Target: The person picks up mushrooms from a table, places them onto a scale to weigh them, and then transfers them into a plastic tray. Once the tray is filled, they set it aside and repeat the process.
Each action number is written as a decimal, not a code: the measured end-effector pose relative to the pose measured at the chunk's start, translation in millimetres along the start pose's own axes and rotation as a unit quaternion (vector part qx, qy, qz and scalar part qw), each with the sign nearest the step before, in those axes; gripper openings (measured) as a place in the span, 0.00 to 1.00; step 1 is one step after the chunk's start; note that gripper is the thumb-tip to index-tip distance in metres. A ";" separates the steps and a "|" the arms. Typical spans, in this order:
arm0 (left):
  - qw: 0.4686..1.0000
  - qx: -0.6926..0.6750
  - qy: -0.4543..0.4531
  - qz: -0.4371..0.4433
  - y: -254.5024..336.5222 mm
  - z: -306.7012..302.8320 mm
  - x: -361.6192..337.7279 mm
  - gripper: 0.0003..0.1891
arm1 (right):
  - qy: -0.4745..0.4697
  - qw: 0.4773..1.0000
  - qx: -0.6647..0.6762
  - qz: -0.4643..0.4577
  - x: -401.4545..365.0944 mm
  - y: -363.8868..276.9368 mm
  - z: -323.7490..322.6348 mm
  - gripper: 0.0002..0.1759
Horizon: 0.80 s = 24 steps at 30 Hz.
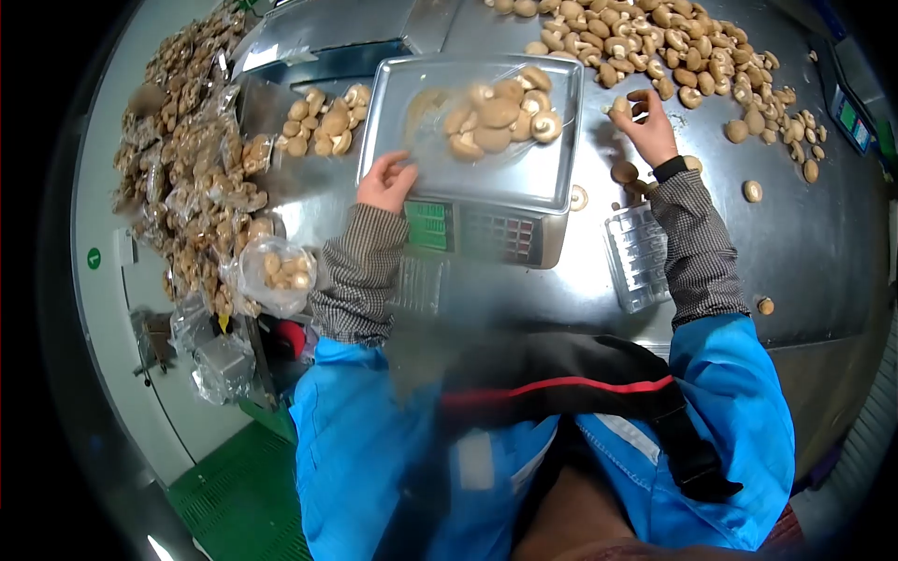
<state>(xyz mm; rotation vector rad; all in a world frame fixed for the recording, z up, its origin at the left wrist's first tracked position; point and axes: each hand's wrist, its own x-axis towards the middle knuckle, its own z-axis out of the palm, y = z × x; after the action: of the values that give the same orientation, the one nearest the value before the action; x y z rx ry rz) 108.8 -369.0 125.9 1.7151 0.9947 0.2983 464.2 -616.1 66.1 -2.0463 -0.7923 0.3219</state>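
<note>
Brown mushrooms (499, 113) lie in a loose group on the metal tray (402, 168) of a weighing scale (468, 234) with a green display. At the tray's lower left edge is my left hand (387, 179), its fingers curled near the rim; what they hold, if anything, I cannot make out. To the right of the tray, my right hand (647, 127) pinches a pale mushroom (620, 107) between thumb and fingers, just above the metal table (692, 271). Below that hand sit a dark brown mushroom (624, 172) and a clear plastic container (637, 257).
A large mushroom pile (655, 37) spreads across the back right. Many bagged mushrooms (182, 168) line the left, beside a group of loose-looking mushrooms (323, 122). A second screen (852, 122) stands at the right edge. Single mushrooms (752, 191) dot the table.
</note>
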 end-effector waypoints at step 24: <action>0.982 0.171 0.018 -0.076 -23.0 63.9 52.5 0.22 | 0.040 0.986 -0.148 -0.058 -44.6 -25.6 -12.1 0.24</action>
<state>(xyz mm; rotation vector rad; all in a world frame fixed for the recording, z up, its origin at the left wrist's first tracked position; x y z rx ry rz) 170.8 -371.5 66.6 1.9309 1.2511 0.0596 425.7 -642.5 90.8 -2.2607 -0.9508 0.0567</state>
